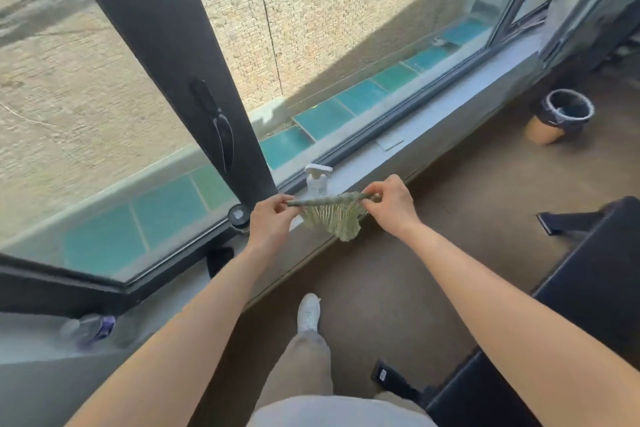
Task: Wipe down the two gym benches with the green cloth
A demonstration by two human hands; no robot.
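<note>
While it hangs between both hands, the cloth sits in the air just over the sill's inner edge.

Cloth feel: soft, thin and light by the look of it; the top edge is rolled into a tight cord and the rest droops in pleats, so it should fold or bunch with no effort.
Where to hold: the rolled edge gives the firmest purchase; I judge a wad in one palm would suit wiping better than this two-ended stretch.
Left hand: pinched shut on the cloth's left end.
Right hand: pinched shut on the cloth's right end.
Spray bottle: just behind the cloth on the sill, close enough to knock if the cloth swings forward.
Window frame: behind and left of the cloth, a hard slanted edge.
Bench: right of the cloth and nearer the person, dark padded top, well apart from it; only this one is plainly seen.
Floor: open below and right of the cloth, clear room to turn toward the bench.
Bin: far right of the cloth, out of the way.
</note>
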